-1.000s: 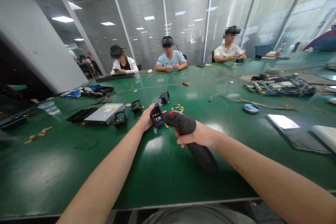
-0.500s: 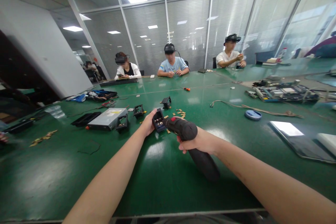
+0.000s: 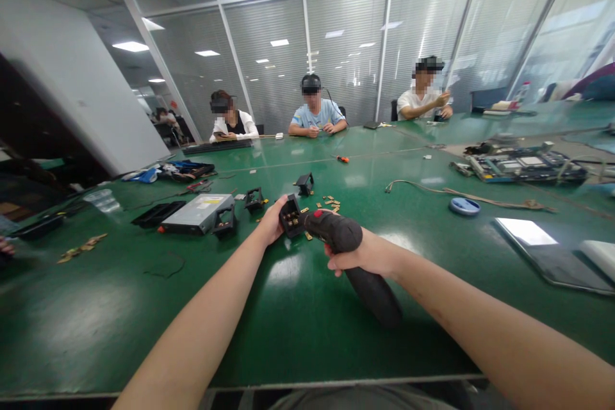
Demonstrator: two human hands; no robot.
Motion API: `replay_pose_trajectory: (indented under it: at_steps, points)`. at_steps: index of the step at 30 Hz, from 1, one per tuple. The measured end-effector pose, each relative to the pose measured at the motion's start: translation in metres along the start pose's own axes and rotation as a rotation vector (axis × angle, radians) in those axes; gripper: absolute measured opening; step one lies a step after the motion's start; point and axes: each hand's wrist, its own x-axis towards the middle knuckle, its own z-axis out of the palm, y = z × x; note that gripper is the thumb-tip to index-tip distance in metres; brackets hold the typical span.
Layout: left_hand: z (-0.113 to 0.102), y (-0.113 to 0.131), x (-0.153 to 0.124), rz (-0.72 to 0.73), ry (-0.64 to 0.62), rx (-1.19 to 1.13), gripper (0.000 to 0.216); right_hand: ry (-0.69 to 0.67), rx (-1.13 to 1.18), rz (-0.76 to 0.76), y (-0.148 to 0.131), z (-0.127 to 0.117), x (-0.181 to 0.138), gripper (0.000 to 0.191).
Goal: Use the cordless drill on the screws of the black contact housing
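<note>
The left hand (image 3: pixel 270 223) has its grip closed round a small black block (image 3: pixel 290 215), held near the middle of the counter (image 3: pixel 96 320). The block's open face, with brass contacts, is turned toward the camera. I cannot tell whether the block rests on the surface. The right hand (image 3: pixel 368 255) is clenched on a black driver (image 3: pixel 336 232) whose nose meets the block, though the tip is too small to see. The step in hand looks like working a screw in the block. It calls for a firm left hold and the driver square to the face, or the tip may slip.

The counter is glossy green. From the left lie brass scraps (image 3: pixel 79 246), a tray (image 3: pixel 158 213), a grey box (image 3: pixel 196 213), two brackets (image 3: pixel 254 198), brass pieces (image 3: pixel 331 204) just beside the block, a cable (image 3: pixel 456 192), a blue disc (image 3: pixel 464 205), circuit boards (image 3: pixel 523 163) and a shiny panel (image 3: pixel 538 234). Three people (image 3: pixel 314 112) sit along the far side, before glass walls with blinds and under ceiling lights.
</note>
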Motion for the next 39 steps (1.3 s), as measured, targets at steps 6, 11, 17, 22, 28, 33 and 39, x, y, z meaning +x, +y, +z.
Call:
replay_pose_trajectory:
  at_steps: [6,11,17,22,28,33,39]
  points:
    - [0.002,0.000,-0.001,0.030,0.006,0.016,0.038,0.001,-0.010,-0.007,0.000,0.000,0.002,0.097]
    - [0.002,0.000,-0.001,0.025,0.010,0.033,0.036,0.001,-0.005,-0.008,-0.002,0.001,0.002,0.098]
    - [0.004,0.001,-0.003,0.022,0.011,0.021,0.037,-0.011,-0.003,-0.011,-0.004,0.002,-0.001,0.117]
    - [0.006,0.002,-0.005,0.013,0.012,0.000,0.038,-0.016,-0.021,-0.005,-0.006,0.002,-0.002,0.111]
    - [0.007,0.002,-0.004,0.003,0.012,0.005,0.038,-0.017,-0.038,-0.015,-0.006,0.001,-0.001,0.082]
    - [0.007,0.003,-0.003,0.006,0.012,0.015,0.035,0.003,-0.045,0.005,-0.010,0.003,-0.004,0.077]
    - [0.006,0.002,-0.003,0.012,0.014,0.019,0.035,0.010,-0.026,0.007,-0.010,0.004,-0.003,0.093]
